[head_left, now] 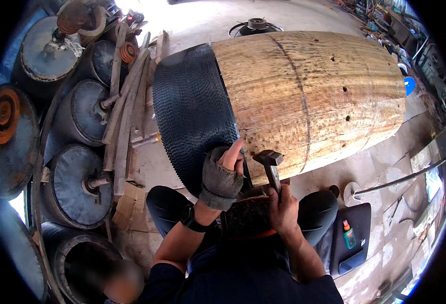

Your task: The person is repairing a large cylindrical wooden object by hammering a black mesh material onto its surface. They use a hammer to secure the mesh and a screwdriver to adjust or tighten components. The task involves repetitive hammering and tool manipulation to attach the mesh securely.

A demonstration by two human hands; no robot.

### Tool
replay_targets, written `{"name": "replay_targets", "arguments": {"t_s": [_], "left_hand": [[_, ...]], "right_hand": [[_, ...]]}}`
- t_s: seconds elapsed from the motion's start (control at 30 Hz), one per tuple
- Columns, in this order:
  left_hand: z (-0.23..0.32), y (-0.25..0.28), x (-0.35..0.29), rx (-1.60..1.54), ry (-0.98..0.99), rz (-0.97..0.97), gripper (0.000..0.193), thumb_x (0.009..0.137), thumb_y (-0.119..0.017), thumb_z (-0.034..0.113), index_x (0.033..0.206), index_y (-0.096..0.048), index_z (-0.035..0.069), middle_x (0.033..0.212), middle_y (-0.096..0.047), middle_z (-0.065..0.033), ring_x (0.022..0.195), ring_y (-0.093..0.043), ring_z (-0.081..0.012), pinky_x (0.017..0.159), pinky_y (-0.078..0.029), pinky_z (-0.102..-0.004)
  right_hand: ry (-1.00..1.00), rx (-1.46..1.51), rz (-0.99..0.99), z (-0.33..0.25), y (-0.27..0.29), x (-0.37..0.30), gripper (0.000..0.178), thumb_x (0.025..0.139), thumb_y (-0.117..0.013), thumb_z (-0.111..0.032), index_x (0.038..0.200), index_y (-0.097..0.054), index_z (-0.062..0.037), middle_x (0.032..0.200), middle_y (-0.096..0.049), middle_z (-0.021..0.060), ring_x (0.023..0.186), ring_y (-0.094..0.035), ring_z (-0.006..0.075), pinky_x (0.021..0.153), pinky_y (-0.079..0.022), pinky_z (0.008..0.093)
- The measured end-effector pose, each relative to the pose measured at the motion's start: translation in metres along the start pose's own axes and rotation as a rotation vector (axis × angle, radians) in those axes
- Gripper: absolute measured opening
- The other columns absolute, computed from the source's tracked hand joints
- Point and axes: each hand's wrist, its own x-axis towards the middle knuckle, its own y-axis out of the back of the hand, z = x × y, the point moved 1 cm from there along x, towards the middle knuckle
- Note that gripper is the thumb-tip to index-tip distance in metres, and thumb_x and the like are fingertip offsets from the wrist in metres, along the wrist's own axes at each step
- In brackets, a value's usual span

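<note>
A large wooden drum (268,86) lies in front of me, with a row of dark holes toward its right end. Black toothed metal strip (195,96) wraps its left part in tight, overlapping rows. My left hand (223,177), in a grey fingerless glove, rests at the strip's near right edge. Its fingers are bent with one stretched forward; whatever they pinch is hidden or too small to make out. My right hand (283,207) grips a hammer (271,164) by its handle, the head raised close to the wood beside my left hand.
Between my knees sits a dark container (245,218) with an orange rim. Several metal-ended drums (81,185) stand at the left with wooden poles (126,116). On my right lie a dark pad (357,223), a green bottle (349,237) and a phone (353,262). A blurred person (124,281) is lower left.
</note>
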Motion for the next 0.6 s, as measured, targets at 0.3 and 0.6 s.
{"name": "replay_targets", "arguments": {"t_s": [0.3, 0.6], "left_hand": [[0.010, -0.018, 0.011, 0.167, 0.172, 0.089, 0.063, 0.077, -0.069, 0.003, 0.137, -0.052, 0.001, 0.079, -0.058, -0.0102, 0.073, -0.059, -0.0305, 0.068, -0.048, -0.0455], [0.034, -0.009, 0.013, 0.283, 0.318, -0.052, 0.077, 0.080, -0.073, 0.008, 0.147, -0.038, -0.004, 0.102, -0.063, -0.0165, 0.092, -0.063, -0.0337, 0.087, -0.048, -0.0507]], "right_hand": [[0.119, -0.004, 0.014, -0.023, 0.008, -0.002, 0.015, 0.102, -0.056, -0.014, 0.106, -0.056, -0.0003, 0.077, -0.064, 0.0252, 0.071, -0.066, 0.0471, 0.061, -0.051, 0.0487], [0.063, -0.155, -0.041, -0.027, 0.011, 0.003, 0.017, 0.098, -0.061, -0.016, 0.099, -0.052, -0.0027, 0.070, -0.063, 0.0241, 0.064, -0.065, 0.0467, 0.056, -0.050, 0.0532]]}}
